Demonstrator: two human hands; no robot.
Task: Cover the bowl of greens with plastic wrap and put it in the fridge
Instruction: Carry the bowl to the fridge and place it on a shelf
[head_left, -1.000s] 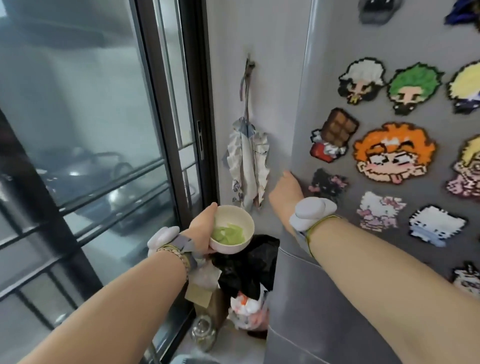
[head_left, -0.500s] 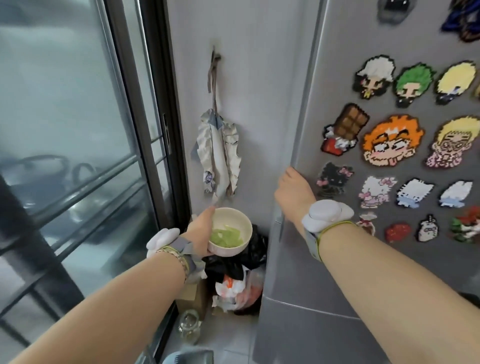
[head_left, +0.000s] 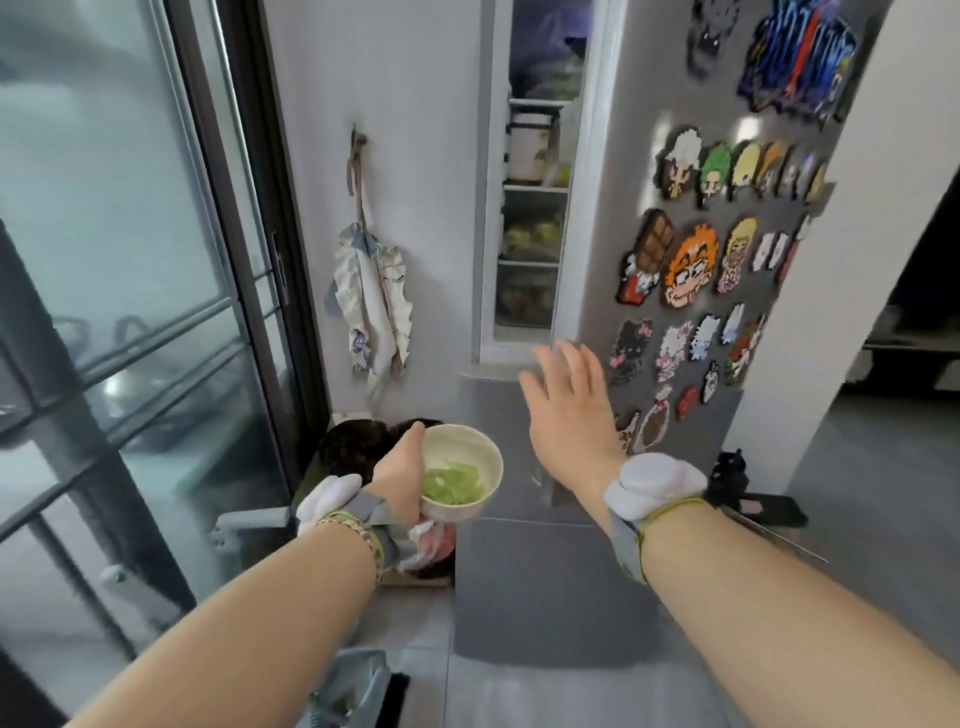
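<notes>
At far left a sliding glass door (head_left: 130, 260) fills the view, and a bundle of cloth (head_left: 371, 301) hangs from a wall hook beside it. Lower down, the left hand (head_left: 402, 480) grips the bowl of greens (head_left: 457, 478), thumb hooked over the near rim and fingers apparently underneath. That grip probably keeps the bowl level and leaves the other hand free for the door. The bowl sits upright, mouth facing up, in the air in front of the lower fridge panel; being round, it has no long axis to speak of. Whether plastic wrap covers it I cannot tell. To the right, the fridge (head_left: 532, 218) shows its lit shelves through a narrow gap, well above the bowl. The right hand (head_left: 569, 410) is spread and empty, fingers splayed just off the edge of the fridge door (head_left: 597, 291), which carries bead-art magnets (head_left: 691, 265). The gap looks too narrow for the bowl, so the door likely needs swinging wider.
</notes>
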